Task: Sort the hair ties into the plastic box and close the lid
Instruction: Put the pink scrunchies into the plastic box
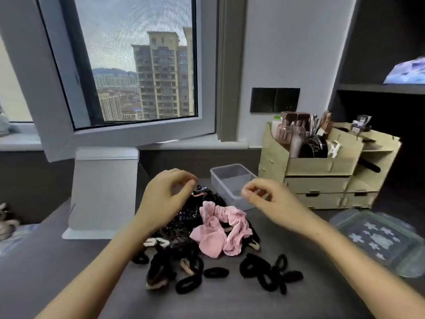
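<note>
Grey desk (pixel 230 300) under window. Hair ties (pixel 197 245) heaped centre; empty plastic box (pixel 232 183) at 1 o'clock, lid (pixel 379 240) at 3. My left hand (pixel 163 199) and right hand (pixel 271 201) hover loosely curled, grasping nothing.

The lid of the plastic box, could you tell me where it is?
The lid lies flat at the table's right edge, below the wooden organizer.
</note>
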The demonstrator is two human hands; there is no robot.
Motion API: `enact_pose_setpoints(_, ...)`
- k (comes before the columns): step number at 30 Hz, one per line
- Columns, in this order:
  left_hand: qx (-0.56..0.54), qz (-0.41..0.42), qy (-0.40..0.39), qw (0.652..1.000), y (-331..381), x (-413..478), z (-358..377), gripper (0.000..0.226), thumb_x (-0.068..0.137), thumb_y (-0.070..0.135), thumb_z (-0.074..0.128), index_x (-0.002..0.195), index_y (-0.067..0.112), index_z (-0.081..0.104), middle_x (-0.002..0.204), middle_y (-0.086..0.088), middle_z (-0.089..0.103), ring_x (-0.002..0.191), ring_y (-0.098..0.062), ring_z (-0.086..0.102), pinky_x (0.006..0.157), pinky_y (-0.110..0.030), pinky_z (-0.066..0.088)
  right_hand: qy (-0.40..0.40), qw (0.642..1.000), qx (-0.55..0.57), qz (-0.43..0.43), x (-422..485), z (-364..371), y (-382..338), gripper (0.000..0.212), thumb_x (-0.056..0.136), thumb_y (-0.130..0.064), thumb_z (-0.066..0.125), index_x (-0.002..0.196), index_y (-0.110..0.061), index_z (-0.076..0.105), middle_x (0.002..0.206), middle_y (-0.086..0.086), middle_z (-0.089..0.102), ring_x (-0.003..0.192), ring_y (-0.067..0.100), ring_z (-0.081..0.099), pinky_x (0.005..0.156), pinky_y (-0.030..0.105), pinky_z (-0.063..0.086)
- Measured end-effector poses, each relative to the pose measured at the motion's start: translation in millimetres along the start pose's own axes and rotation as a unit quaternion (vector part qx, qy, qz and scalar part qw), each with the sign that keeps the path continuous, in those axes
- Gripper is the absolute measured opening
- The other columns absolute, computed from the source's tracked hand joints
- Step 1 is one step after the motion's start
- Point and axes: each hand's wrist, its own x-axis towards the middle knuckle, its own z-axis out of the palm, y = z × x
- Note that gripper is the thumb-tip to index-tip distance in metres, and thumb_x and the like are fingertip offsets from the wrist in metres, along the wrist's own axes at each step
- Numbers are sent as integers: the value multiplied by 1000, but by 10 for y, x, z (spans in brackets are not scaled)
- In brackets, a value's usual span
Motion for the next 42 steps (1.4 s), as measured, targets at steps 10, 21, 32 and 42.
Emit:
enact_pose_setpoints(10,66,-42,-164,983,-243,-332,521,33,76,43,50,100,31,69,105,11,62,100,-13,54,85,-22,38,-161,937,-310,19,-317,581,522,63,78,-48,62,136,-39,39,153,-9,24,137,18,24,110,36,23)
enact_pose_setpoints(21,25,-77,-155,985,-483,-29,545,39,72,48,45,94,29,70,102,8,65,99,-15,59,91,-37,46,18,997,12,76,17,412,577,3,83,-15,66,85,-16,68,90,-2,70,87,12,64,82,29,50)
enact_pose_setpoints(32,1,-100,-70,993,-622,483,985,17,86,23,57,99,24,69,104,10,66,99,-12,60,80,-15,41,152,976,138,73,597,-544,214,19,86,-11,61,75,-24,67,65,-10,70,62,-2,63,51,12,48)
enact_pose_setpoints(42,117,-56,-219,967,-761,607,1525,37,92,44,42,126,34,53,150,4,36,142,-21,26,113,-41,26,154,960,-212,101,1328,-337,536,14,87,-24,60,90,-13,69,87,3,69,83,20,62,73,34,49)
